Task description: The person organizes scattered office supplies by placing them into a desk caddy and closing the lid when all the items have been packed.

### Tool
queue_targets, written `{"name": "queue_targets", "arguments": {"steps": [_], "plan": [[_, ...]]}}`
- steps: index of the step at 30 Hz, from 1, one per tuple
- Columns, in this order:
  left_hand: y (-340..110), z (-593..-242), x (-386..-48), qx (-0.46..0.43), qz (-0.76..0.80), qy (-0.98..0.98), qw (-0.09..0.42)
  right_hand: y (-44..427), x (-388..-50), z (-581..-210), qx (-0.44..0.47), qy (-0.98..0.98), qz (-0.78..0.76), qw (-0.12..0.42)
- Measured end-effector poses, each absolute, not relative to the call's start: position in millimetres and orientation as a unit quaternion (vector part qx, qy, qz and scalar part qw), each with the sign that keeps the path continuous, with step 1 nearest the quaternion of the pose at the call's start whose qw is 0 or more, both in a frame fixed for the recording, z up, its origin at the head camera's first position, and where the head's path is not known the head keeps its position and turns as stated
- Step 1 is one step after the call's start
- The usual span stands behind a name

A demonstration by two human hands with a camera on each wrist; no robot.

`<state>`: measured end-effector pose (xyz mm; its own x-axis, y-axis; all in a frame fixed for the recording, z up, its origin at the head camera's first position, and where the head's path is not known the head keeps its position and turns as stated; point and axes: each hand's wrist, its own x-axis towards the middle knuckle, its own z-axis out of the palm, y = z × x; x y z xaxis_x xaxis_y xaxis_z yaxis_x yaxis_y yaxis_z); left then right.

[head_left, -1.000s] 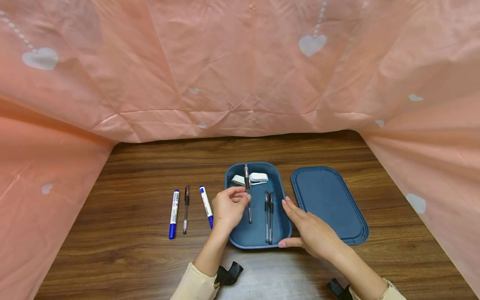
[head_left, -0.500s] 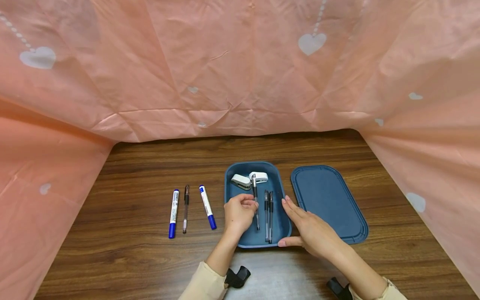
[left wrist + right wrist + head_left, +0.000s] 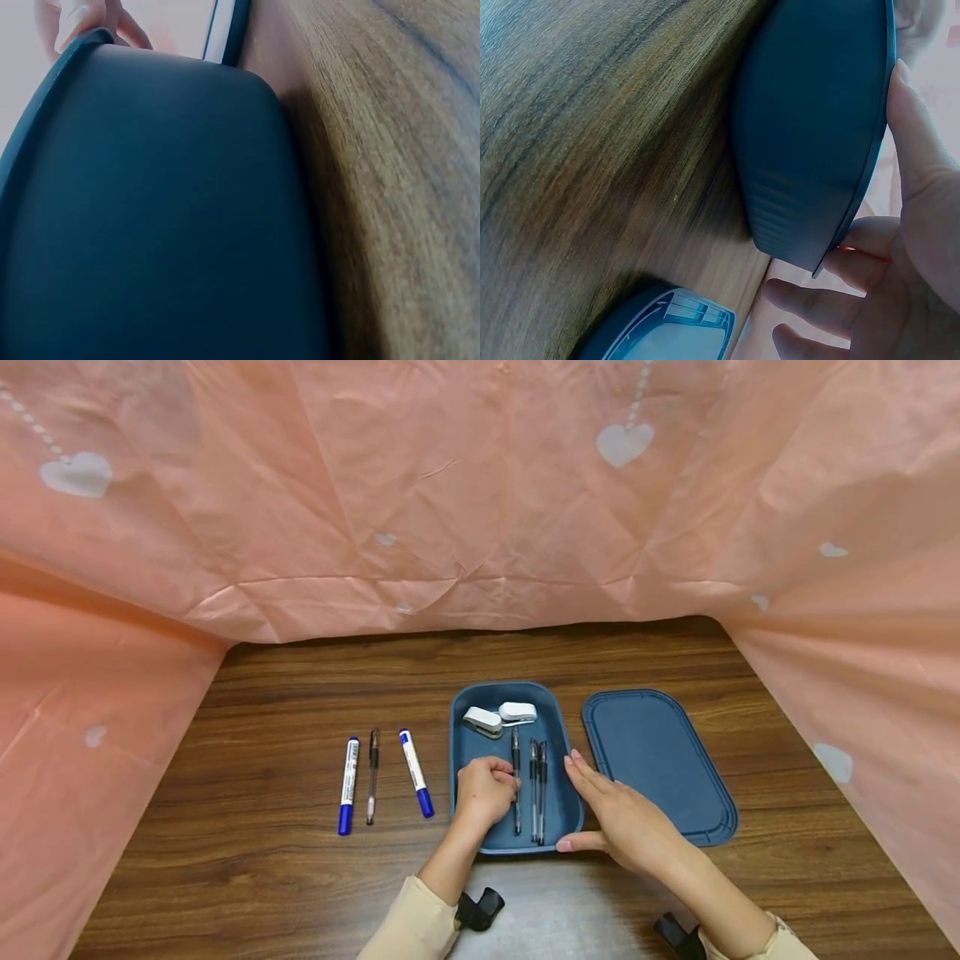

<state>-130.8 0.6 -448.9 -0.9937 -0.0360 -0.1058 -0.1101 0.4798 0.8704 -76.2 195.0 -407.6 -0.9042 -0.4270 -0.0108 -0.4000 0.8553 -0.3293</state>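
Observation:
My left hand [image 3: 483, 793] is inside a blue plastic box [image 3: 453, 752], pinching a black gel pen [image 3: 517, 818] that points along the box's length. To its right lie two more gel pens [image 3: 537, 793], side by side on the box floor. Two white staplers [image 3: 483, 721] sit at the far end of the box. My right hand [image 3: 630, 827] rests against the box's right side, thumb at the near corner and straight fingers on the rim. The left wrist view shows mostly the box's outer wall [image 3: 165, 202].
Left of the box, a gel pen [image 3: 372, 777] lies between a blue-capped marker [image 3: 348, 785] and another such marker [image 3: 416, 772] on the wooden table [image 3: 285, 735]. The blue lid [image 3: 660, 760] lies to the right. Pink cloth [image 3: 480, 502] hangs behind and at both sides.
My left hand has carried the gel pen rightward and down toward me, so it now lies beside the other two pens. My right hand has stayed at the box's rim.

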Motion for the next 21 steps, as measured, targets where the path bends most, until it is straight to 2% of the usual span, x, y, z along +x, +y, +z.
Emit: {"name": "queue_targets", "arguments": {"steps": [6,21], "plan": [[1.2,-448.9,-131.0,-0.046,0.478,0.874,0.070,194.8,-75.6,-407.0,-0.214,0.962,-0.163,0.045],[1.2,-448.4,-129.2,-0.043,0.454,0.887,0.073,195.2,-75.8,-409.4,-0.219,0.961,-0.164,0.038]]}}
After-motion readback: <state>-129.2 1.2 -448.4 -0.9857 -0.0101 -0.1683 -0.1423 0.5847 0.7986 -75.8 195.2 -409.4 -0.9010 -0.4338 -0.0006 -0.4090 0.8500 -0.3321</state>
